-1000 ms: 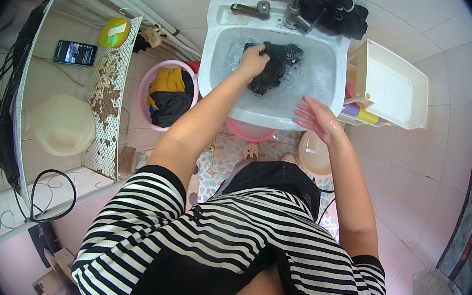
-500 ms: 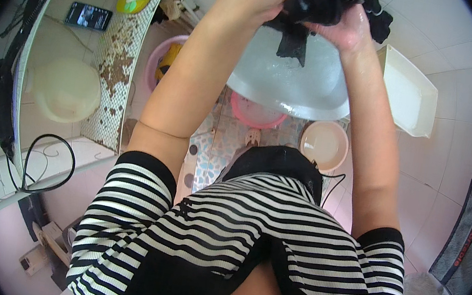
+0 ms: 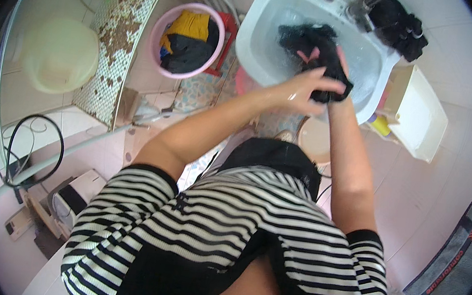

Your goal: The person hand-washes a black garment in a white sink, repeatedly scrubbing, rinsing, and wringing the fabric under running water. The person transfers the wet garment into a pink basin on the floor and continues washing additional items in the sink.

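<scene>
Black cloth (image 3: 312,41) lowered to sink (image 3: 251,44), right hand (image 3: 342,59) clutching, left hand (image 3: 300,92) blurred, grip unclear

We see one soaked black cloth (image 3: 315,40), limp and crumpled into loose folds. Its far part spreads in the water of the white sink (image 3: 248,46). From there we follow it toward us in a twisted bunch, draped over our right hand (image 3: 341,59), its near end gathered by the sink's front edge, where our left hand (image 3: 308,90) partly covers it.
</scene>
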The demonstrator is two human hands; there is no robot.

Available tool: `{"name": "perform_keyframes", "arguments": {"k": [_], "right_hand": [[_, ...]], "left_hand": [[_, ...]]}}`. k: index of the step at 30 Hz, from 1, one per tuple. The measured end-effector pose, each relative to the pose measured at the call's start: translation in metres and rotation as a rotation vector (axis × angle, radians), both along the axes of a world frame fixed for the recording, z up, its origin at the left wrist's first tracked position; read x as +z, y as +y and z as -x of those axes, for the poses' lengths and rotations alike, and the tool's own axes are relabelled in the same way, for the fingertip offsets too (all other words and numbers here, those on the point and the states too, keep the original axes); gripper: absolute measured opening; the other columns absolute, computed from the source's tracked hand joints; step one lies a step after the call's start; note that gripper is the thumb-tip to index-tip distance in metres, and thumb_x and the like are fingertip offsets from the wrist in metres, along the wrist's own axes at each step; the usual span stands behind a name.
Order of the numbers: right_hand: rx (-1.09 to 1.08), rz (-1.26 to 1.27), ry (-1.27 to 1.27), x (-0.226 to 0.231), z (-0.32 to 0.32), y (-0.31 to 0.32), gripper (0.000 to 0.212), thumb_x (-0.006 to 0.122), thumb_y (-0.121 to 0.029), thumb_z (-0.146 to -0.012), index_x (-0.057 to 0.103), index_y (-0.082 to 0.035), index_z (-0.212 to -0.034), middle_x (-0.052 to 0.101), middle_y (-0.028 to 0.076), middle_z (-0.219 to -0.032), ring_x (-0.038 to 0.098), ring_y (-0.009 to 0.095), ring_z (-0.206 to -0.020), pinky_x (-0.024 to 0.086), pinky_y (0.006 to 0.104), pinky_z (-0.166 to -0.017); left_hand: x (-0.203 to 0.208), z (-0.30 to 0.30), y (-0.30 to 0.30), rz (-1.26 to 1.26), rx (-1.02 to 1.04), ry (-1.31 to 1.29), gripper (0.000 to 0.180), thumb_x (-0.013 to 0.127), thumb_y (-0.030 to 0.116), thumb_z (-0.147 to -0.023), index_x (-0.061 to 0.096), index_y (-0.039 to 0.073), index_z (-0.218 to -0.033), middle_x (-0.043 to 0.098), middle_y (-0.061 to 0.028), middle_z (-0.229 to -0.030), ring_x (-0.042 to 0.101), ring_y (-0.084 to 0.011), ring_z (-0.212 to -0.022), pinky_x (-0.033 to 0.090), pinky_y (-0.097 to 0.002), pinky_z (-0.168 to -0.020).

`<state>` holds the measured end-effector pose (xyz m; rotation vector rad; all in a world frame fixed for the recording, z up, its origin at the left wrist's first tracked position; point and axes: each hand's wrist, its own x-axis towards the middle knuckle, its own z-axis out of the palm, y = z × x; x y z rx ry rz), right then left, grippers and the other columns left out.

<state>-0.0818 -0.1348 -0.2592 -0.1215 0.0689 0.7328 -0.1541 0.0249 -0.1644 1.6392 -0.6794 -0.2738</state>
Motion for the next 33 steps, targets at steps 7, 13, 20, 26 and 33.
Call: {"name": "perform_keyframes", "arguments": {"k": [7,13,20,26,33], "right_hand": [[-0.123,1.038,-0.478,0.120,-0.020,-0.017,0.022,0.054,-0.019,-0.087,0.061,0.000,-0.096,0.064,0.010,-0.083,0.062,0.018,-0.075,0.050,0.0282,-0.071],[0.123,0.965,-0.230,0.229,-0.006,-0.003,0.042,0.060,-0.013,-0.070,0.055,0.005,-0.108,0.062,0.013,-0.091,0.060,0.020,-0.075,0.050,0.0285,-0.070],[0.588,1.363,-0.531,0.171,-0.001,-0.038,0.064,0.072,-0.019,-0.067,0.047,0.004,-0.122,0.059,0.008,-0.106,0.055,0.016,-0.093,0.045,0.0274,-0.085],[0.246,1.497,-0.442,0.027,0.031,-0.029,0.065,0.067,-0.014,-0.067,0.044,0.006,-0.124,0.059,0.018,-0.108,0.057,0.023,-0.097,0.043,0.0311,-0.089],[0.800,2.116,-0.972,0.020,0.032,0.029,0.090,0.061,-0.069,-0.064,0.054,0.000,-0.121,0.054,0.020,-0.123,0.046,0.038,-0.118,0.034,0.0446,-0.099]], "left_hand": [[-0.043,-0.003,0.062,0.636,0.329,1.057,0.069,0.060,0.048,-0.082,0.041,0.008,-0.135,0.027,-0.0173,-0.146,0.034,-0.0329,-0.129,0.028,-0.0488,-0.105],[-0.087,-0.065,0.031,1.367,0.078,1.332,0.099,0.047,0.076,-0.072,0.022,0.013,-0.144,0.020,-0.0166,-0.149,0.021,-0.0372,-0.135,0.018,-0.0598,-0.106],[-0.092,-0.131,0.022,1.441,0.005,1.087,0.076,0.034,0.070,-0.082,0.047,0.011,-0.128,0.049,-0.0146,-0.128,0.044,-0.0311,-0.120,0.031,-0.0481,-0.104],[-0.109,-0.171,0.047,0.714,0.346,1.205,0.038,0.064,0.035,-0.080,0.064,0.003,-0.101,0.067,-0.0102,-0.096,0.064,-0.0242,-0.080,0.052,-0.0362,-0.076],[-0.066,-0.099,-0.002,-0.805,0.474,0.156,0.062,0.067,0.058,-0.068,0.064,0.008,-0.104,0.061,-0.0193,-0.104,0.046,-0.0362,-0.112,0.028,-0.0530,-0.101]]}}
